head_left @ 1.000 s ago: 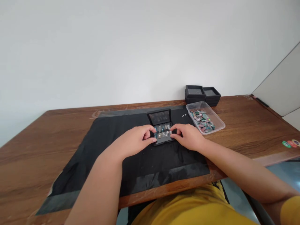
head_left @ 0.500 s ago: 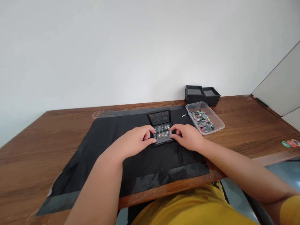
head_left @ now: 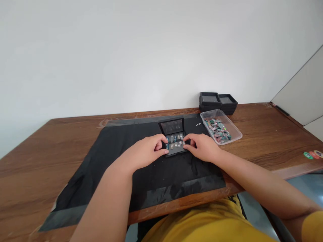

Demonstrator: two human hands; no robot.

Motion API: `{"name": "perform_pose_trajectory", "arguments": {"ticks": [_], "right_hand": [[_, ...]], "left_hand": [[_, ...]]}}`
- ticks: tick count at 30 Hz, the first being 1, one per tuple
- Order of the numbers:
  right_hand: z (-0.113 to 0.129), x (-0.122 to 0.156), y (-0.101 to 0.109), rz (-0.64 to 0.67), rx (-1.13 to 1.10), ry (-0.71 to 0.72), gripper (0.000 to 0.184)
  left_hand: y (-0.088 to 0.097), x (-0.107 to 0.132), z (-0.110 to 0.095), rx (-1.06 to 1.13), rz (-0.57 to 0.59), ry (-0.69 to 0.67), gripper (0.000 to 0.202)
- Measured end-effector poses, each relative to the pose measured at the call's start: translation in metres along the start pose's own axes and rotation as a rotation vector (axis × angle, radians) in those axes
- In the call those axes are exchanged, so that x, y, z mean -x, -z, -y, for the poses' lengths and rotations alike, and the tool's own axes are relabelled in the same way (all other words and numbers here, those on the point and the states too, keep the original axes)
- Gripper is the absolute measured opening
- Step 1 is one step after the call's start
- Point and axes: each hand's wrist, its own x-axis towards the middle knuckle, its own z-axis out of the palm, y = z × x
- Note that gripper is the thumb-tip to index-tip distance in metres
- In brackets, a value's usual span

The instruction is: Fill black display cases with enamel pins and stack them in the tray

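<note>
A small black case [head_left: 174, 151] stands on the black mat with its lid [head_left: 172, 126] tilted up at the back. Two rows of small shiny pieces [head_left: 176, 145], some clear or silvery and some blue, lie inside on a grey bed. My left hand [head_left: 148, 148] has its thumb and forefinger curled on the case's left side, beside a blue piece. On the opposite side, the thumb and forefinger of my right hand [head_left: 200, 146] curl on the right edge. The fingertips partly cover the end pieces.
Right of the mat [head_left: 111, 141] is a clear plastic tub [head_left: 236, 134] with many small coloured packets. Stacked black trays [head_left: 210, 101] stand behind it by the wall. Colourful stickers [head_left: 313, 154] are near the wooden table's [head_left: 262, 134] right edge.
</note>
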Motion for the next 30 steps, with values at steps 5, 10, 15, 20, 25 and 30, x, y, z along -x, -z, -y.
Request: {"name": "perform_pose_trajectory", "arguments": {"ticks": [5, 10, 15, 20, 25, 30], "right_hand": [[0.0003, 0.0009, 0.0007, 0.001, -0.002, -0.004, 0.020], [0.0002, 0.0007, -0.0001, -0.001, 0.010, -0.003, 0.020], [0.0007, 0.0004, -0.0005, -0.009, -0.017, -0.003, 0.020], [-0.0004, -0.0003, -0.0003, -0.014, -0.044, 0.000, 0.020], [-0.0011, -0.0008, -0.0006, -0.016, -0.046, 0.003, 0.020], [-0.0014, -0.0005, -0.0007, -0.025, -0.053, 0.011, 0.019]], "left_hand": [[0.0006, -0.0003, -0.0009, 0.007, 0.009, 0.002, 0.026], [0.0009, -0.0005, -0.0015, 0.021, 0.020, 0.021, 0.028], [0.0009, 0.0003, -0.0012, 0.037, 0.033, 0.020, 0.030], [0.0017, 0.0005, -0.0025, 0.034, 0.040, 0.022, 0.027], [0.0015, 0.0002, -0.0026, 0.035, 0.026, 0.019, 0.026], [0.0012, -0.0002, -0.0014, 0.035, 0.031, 0.022, 0.027]]}}
